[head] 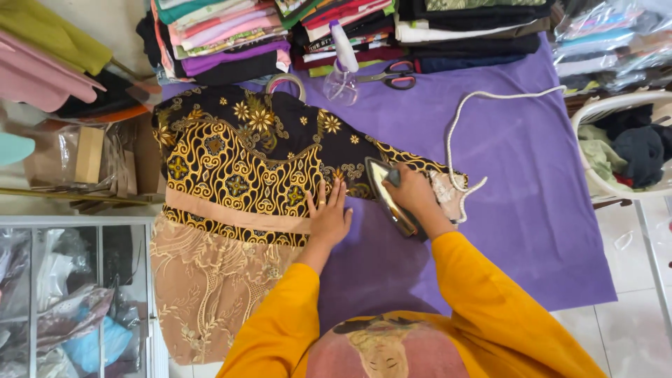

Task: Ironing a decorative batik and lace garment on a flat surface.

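We counted one purple cloth [504,182] covering the work surface across the centre and right of the frame, and one black-and-gold patterned dress [231,161] with a beige lace skirt laid flat on it at centre left. Three stacks of folded fabric [224,35] stood along the top edge. One white laundry basket [595,119] of dark and green clothes sat at the right edge, and one glass-fronted cabinet [70,294] occupied the lower left. The floor at lower right was pale tile. Smaller items numbered one iron [388,196], one white cord [462,119] running from it toward the upper right, one clear spray bottle [341,66] and one pair of scissors [395,73] at top centre, and one hanger hook [285,80] at the neck of the dress.

Our right hand [413,192] was closed around the handle of the iron, fingers fully wrapped. The iron rested on the sleeve of the dress at frame centre, just right of the bodice. Our left hand [327,213] lay flat and open, fingers [329,192] spread, pressing the dress at the waist, gripping nothing. The iron lay just beside these fingertips, not touching them.
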